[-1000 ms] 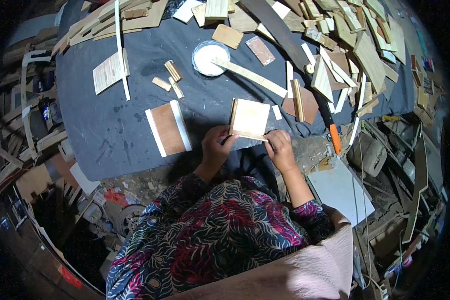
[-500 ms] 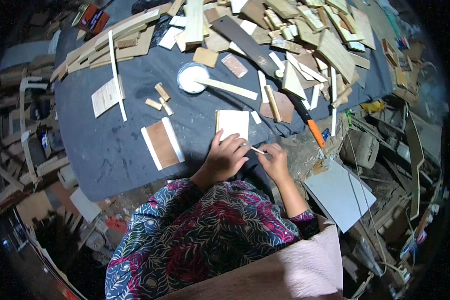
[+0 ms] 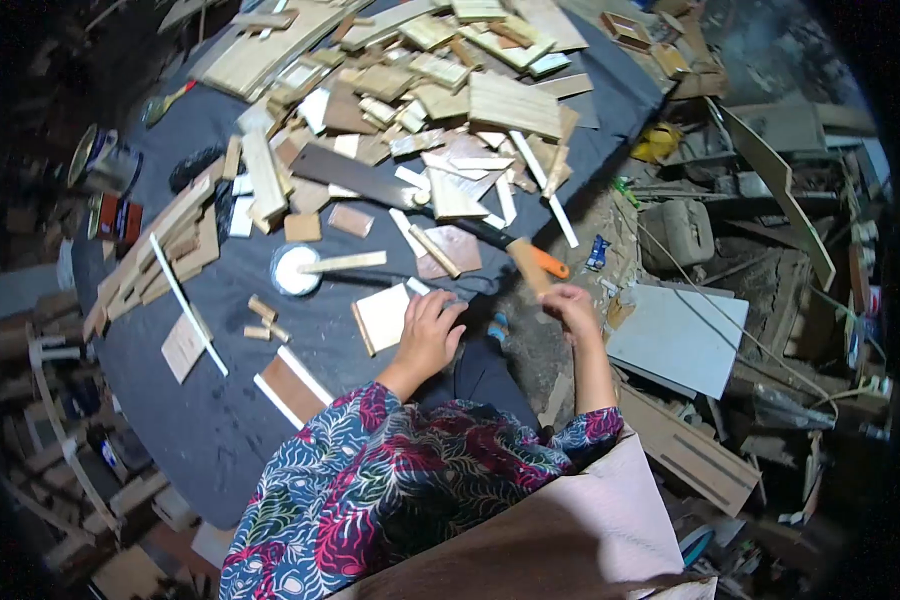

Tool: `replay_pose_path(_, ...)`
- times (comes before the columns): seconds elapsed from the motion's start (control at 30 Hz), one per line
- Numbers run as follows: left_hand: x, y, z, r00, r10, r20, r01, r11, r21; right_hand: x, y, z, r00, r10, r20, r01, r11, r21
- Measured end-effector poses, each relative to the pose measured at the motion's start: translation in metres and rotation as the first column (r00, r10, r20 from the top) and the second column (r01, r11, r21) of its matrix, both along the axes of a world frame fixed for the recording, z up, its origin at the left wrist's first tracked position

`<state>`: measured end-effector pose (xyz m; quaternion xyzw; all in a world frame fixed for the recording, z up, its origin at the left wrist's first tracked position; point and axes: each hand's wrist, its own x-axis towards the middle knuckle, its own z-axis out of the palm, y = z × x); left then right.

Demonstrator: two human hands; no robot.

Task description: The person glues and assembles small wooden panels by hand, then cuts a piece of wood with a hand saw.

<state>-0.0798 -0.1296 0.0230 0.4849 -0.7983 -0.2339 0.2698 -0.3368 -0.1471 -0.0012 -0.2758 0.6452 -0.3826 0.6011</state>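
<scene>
Where the left hand [image 3: 428,335] lies, head view: palm down, fingers loosely spread over the right side of the square board; how firmly it presses, I cannot tell.
Right hand [image 3: 573,310]: fingertips and thumb pinching the lower end of a tan strip [image 3: 526,266], out past the table's edge.
Square board [image 3: 382,312]: pale, smooth-faced wood, flat on the dark cloth-covered table [image 3: 195,435], a narrow brownish strip along its left edge.
Tan strip: thin, flat and tilted, well apart from the square board.
Brown panel [image 3: 292,388]: rectangular, white bands along two opposite sides, near the square board.
Round container [image 3: 275,279]: white matter inside, a flat wooden stick [image 3: 355,261] leaning over its rim.
Short blocks [image 3: 260,307]: a little cluster of small wooden pieces left of the square board.
Saw [image 3: 355,180]: dark, broad blade among the offcuts; the tan strip hides part of its orange handle end [image 3: 550,262].
Offcuts [image 3: 515,103]: slabs, slats and chips heaped untidily across the far side.
Paintbrush [image 3: 168,103]: red-handled, at the far left edge.
Change from half a second ago: the hands, then close together at a thin stick, are now apart; the view has turned, bringing the paintbrush into sight.
</scene>
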Motion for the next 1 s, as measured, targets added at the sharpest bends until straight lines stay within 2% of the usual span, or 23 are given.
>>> replay_pose_path(0.07, -0.012, -0.006, 0.006, 0.998, -0.066, 0.006, 0.066, 0.998, -0.024, 0.006, 0.006, 0.005, 0.974, 0.192, -0.12, -0.191, 0.981, 0.015)
replay_pose_path(0.13, -0.028, -0.013, 0.018, 0.99, -0.139, 0.029, 0.14, 0.989, -0.037, 0.016, 0.013, 0.001, 0.934, 0.344, -0.096, -0.339, 0.939, 0.062)
replay_pose_path(0.2, -0.04, -0.022, 0.019, 0.985, -0.169, 0.043, 0.171, 0.984, -0.054, 0.012, 0.01, -0.007, 0.969, 0.246, -0.002, -0.245, 0.968, 0.047)
replay_pose_path(0.27, -0.05, -0.034, 0.013, 0.996, -0.078, 0.042, 0.08, 0.996, -0.043, -0.015, -0.01, -0.006, 0.996, 0.011, 0.086, -0.011, 1.0, -0.012)
replay_pose_path(0.33, -0.065, -0.056, 0.011, 0.995, -0.089, 0.052, 0.093, 0.994, -0.062, -0.056, -0.045, -0.014, 0.982, -0.125, 0.143, 0.128, 0.992, -0.011)
replay_pose_path(0.4, -0.085, -0.082, 0.008, 0.993, -0.1, 0.067, 0.104, 0.992, -0.065, -0.103, -0.087, -0.033, 0.957, -0.141, 0.253, 0.14, 0.99, 0.021)
replay_pose_path(0.47, -0.117, -0.118, 0.014, 0.994, -0.112, 0.002, 0.112, 0.989, -0.097, -0.135, -0.13, -0.046, 0.952, -0.142, 0.272, 0.135, 0.99, 0.046)
replay_pose_path(0.5, -0.134, -0.138, 0.012, 0.992, -0.124, -0.03, 0.12, 0.988, -0.097, -0.146, -0.149, -0.056, 0.976, -0.153, 0.154, 0.14, 0.986, 0.089)
replay_pose_path(0.53, -0.151, -0.158, 0.012, 0.989, -0.135, -0.06, 0.129, 0.987, -0.096, -0.156, -0.165, -0.058, 0.97, -0.17, 0.172, 0.158, 0.984, 0.084)
replay_pose_path(0.6, -0.189, -0.196, 0.011, 0.981, -0.182, -0.071, 0.173, 0.978, -0.119, -0.172, -0.192, -0.064, 0.998, -0.064, -0.002, 0.064, 0.991, 0.122)
replay_pose_path(0.77, -0.273, -0.274, -0.03, 0.962, -0.272, 0.03, 0.274, 0.955, -0.113, -0.196, -0.227, -0.087, 0.986, 0.057, -0.154, -0.04, 0.993, 0.115)
replay_pose_path(0.8, -0.283, -0.283, -0.041, 0.962, -0.271, 0.032, 0.273, 0.956, -0.112, -0.198, -0.23, -0.087, 0.986, 0.096, -0.137, -0.082, 0.991, 0.111)
replay_pose_path(0.87, -0.3, -0.298, -0.059, 0.952, -0.259, 0.162, 0.247, 0.965, 0.09, -0.2, -0.235, -0.092, 0.987, 0.12, -0.105, -0.105, 0.985, 0.139)
replay_pose_path(0.93, -0.311, -0.31, -0.07, 0.943, -0.266, 0.2, 0.257, 0.964, 0.071, -0.2, -0.237, -0.096, 0.988, 0.138, -0.064, -0.126, 0.978, 0.164)
replay_pose_path(1.0, -0.315, -0.316, -0.079, 0.921, -0.298, 0.25, 0.257, 0.949, 0.182, -0.2, -0.238, -0.097, 0.989, 0.145, -0.041, -0.136, 0.977, 0.165)
